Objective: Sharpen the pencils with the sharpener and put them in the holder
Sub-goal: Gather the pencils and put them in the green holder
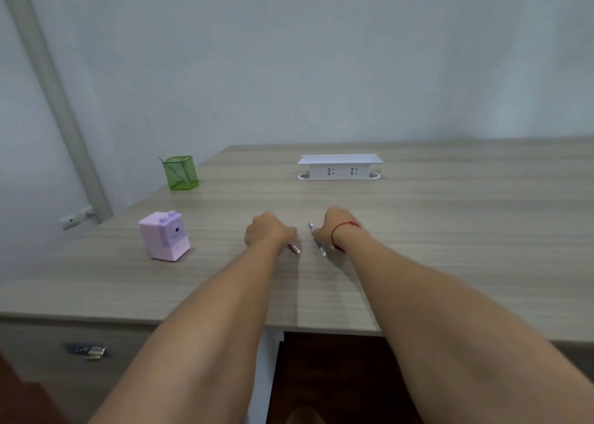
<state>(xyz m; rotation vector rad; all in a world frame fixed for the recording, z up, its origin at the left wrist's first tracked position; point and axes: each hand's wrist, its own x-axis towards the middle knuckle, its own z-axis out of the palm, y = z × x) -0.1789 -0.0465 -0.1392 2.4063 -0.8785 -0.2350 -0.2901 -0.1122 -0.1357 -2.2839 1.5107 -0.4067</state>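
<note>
A pink block-shaped sharpener stands on the wooden desk at the left. Behind it, near the desk's left edge, a green see-through holder has one pencil leaning inside. My left hand is curled over a pencil lying on the desk; only its near end shows. A short way to the right, my right hand, with a red string at the wrist, grips a second pencil that slants up off the desk.
A white pop-up socket box stands at the back middle of the desk. A drawer front with a metal lock sits under the near left edge. The wall is close behind the desk.
</note>
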